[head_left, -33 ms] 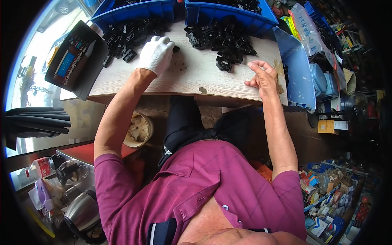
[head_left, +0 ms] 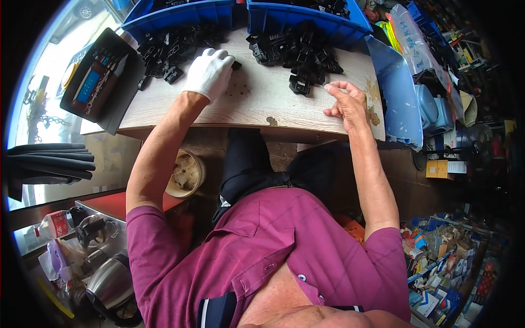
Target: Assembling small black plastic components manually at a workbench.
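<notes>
Nearest, the person's maroon shirt [head_left: 262, 235] and dark trousers [head_left: 246, 156] block much of the floor. At lower left, a steel kettle's [head_left: 112, 281] base sinks into shadow. A round bucket [head_left: 200, 183] stands by the table's near edge, its contents hard to make out.

Over the pale wooden table [head_left: 262, 109], the bare right hand [head_left: 350, 106] is loosely curled, thumb near forefinger; I cannot tell whether they pinch anything. The white-gloved left hand [head_left: 210, 74] bends its fingers inward, tips hidden; a black piece [head_left: 236, 65] shows just beside them, but whether it is gripped cannot be told.

Beyond lie two heaps of black plastic parts, left [head_left: 169, 46] and right [head_left: 301, 54], single shapes merging. Behind, two blue bins [head_left: 306, 17] are cut off at the top.
</notes>
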